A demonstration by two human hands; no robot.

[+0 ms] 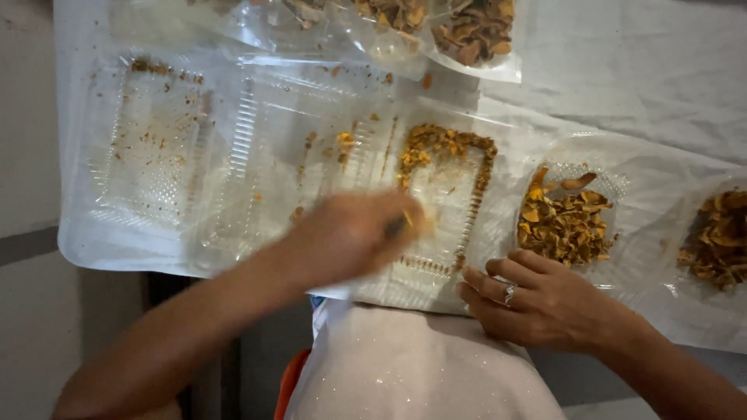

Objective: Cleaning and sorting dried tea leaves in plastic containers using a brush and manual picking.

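Seen from above, a person sorts dried orange-brown chips, perhaps sliced root or peel, over a row of clear plastic trays on a desk (pixel 661 85) draped in pale cloth. The landmark is the middle tray (pixel 443 210), where crumbs ring the rim while its floor shows mostly bare.

The left hand (pixel 354 233), blurred in motion, hovers over the near left edge of that tray; its fingers appear pinched narrow around something small and dark, possibly a chip or a thin tool, though the blur leaves that unsettled. The right hand (pixel 537 299), a ring on one finger, rests at the tray's near right corner with fingers loosely curled on the plastic, holding nothing that can be seen.

Right of the middle tray, a round compartment (pixel 615 183) carries a heap of chips (pixel 564 222), and a second heap (pixel 716 233) lies farther right at the frame's edge. Left of the middle tray, two trays (pixel 156 140) hold only scattered crumbs. Beyond it, clear bags (pixel 467 31) of the same chips lie along the top.

By the look of it, the work is well along: the left trays and the middle one read as nearly emptied, with the crumb ring left to clear.
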